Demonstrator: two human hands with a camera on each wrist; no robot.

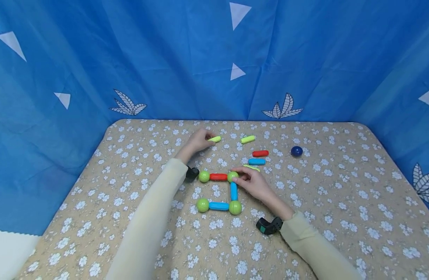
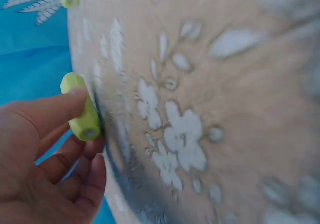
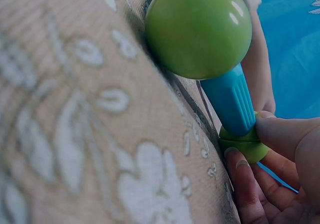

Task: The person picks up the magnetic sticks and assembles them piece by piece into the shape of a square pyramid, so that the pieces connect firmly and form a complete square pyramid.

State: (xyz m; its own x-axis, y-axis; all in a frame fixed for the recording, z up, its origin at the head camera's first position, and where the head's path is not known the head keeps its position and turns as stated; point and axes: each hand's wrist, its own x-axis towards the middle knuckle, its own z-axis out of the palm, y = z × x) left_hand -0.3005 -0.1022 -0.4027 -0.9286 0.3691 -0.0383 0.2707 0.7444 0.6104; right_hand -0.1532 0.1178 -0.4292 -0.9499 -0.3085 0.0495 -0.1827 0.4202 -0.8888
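My left hand (image 1: 199, 140) pinches a yellow-green rod (image 2: 82, 107) between thumb and fingers at the far side of the table. Nearer me lies a joined frame of green balls and rods. A red rod (image 1: 218, 177) links its two far balls, a blue rod (image 1: 234, 191) runs down the right side, and another blue rod (image 1: 219, 206) links the near balls. With thumb and fingers my right hand (image 1: 253, 182) holds the far right green ball (image 1: 232, 177). The near right ball (image 3: 199, 31) looms large in the right wrist view. On the left, the balls are not linked to each other.
Loose on the flowered tablecloth (image 1: 340, 175) lie a yellow-green rod (image 1: 247, 139), a red rod (image 1: 260, 153), a blue rod (image 1: 257, 161) and a dark blue ball (image 1: 296, 151). Another yellow-green rod (image 1: 252, 168) is partly behind my right hand. A blue curtain (image 1: 200, 58) hangs behind the table.
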